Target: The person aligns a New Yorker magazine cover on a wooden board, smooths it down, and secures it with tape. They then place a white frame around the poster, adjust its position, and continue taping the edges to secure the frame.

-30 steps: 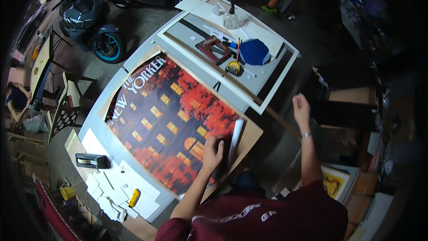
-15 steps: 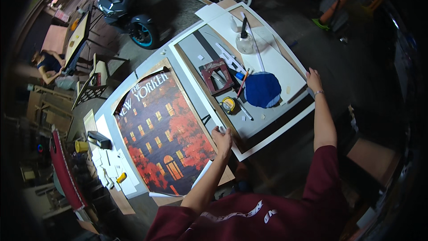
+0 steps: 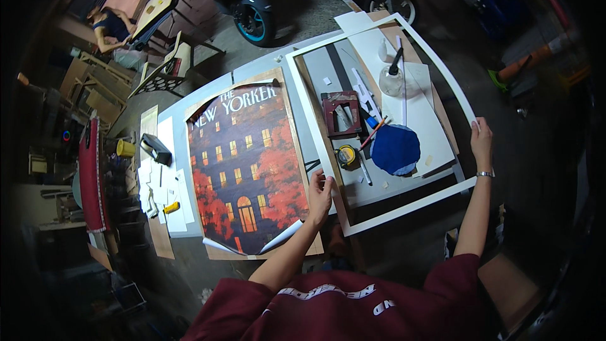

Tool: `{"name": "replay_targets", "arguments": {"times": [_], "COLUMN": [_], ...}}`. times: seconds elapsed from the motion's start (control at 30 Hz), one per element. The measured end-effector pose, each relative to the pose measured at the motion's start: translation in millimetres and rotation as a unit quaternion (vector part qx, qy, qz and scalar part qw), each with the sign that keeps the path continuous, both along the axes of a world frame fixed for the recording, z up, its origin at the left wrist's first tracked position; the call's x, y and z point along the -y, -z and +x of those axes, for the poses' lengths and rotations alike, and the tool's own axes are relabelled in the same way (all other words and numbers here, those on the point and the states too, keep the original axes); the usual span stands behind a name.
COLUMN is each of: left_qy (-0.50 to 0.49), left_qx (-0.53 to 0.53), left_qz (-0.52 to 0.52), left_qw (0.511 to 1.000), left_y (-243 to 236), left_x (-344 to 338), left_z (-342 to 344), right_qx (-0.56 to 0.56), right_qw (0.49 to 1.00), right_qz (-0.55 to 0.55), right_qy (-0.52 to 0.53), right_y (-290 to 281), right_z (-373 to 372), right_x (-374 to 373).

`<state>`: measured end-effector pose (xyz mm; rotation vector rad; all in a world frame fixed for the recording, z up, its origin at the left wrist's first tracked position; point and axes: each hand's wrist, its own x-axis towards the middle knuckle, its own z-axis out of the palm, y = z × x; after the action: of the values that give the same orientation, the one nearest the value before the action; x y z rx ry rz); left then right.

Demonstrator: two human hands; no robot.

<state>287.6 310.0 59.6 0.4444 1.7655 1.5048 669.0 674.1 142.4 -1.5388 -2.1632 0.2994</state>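
A white rectangular picture frame [image 3: 410,206] is held over the table, with no panel in it. My left hand [image 3: 320,196] grips its left rail near the close corner, thumb up. Around the right rail close my right hand's [image 3: 481,142] fingers. Through the opening show a maroon square-holed tool [image 3: 341,114], a yellow tape measure [image 3: 345,156], a round blue cloth pad [image 3: 396,150], a pencil and a clear bottle [image 3: 392,82] with a black top. Left of the frame lies a poster [image 3: 243,170] of a building among red trees, its edges curling.
White paper scraps [image 3: 151,189], a yellow-handled cutter [image 3: 172,207] and a black tool [image 3: 156,149] lie on the table's left end. Two motorbikes [image 3: 249,9] stand beyond. Another person [image 3: 113,31] sits at a far-left table. A red padded board [image 3: 93,177] stands at left.
The view has shifted, so the table appears farther right. Relative to the tabletop, the frame's right side has moved outward with my right hand. My left hand still grips the left rail.
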Motion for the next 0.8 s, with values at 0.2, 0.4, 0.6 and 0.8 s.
{"name": "replay_targets", "arguments": {"times": [0.2, 0.4, 0.6, 0.8], "left_qy": [-0.011, -0.007, -0.011, -0.065], "left_qx": [0.026, 0.012, -0.003, -0.047], "left_qz": [0.09, 0.188, 0.217, 0.193], "left_qw": [0.996, 0.982, 0.976, 0.978], "left_y": [-38, -117, -189, -237], "left_x": [4, 8, 82, 254], "left_z": [4, -36, -134, -267], "right_qx": [0.001, -0.04, -0.115, -0.278], "right_qw": [0.996, 0.976, 0.973, 0.953], "right_qz": [0.084, 0.181, 0.168, 0.089], "right_qy": [-0.039, -0.117, -0.112, -0.082], "right_y": [-114, -203, -286, -304], "right_z": [-36, -63, -130, -217], "right_x": [3, 9, 87, 245]}}
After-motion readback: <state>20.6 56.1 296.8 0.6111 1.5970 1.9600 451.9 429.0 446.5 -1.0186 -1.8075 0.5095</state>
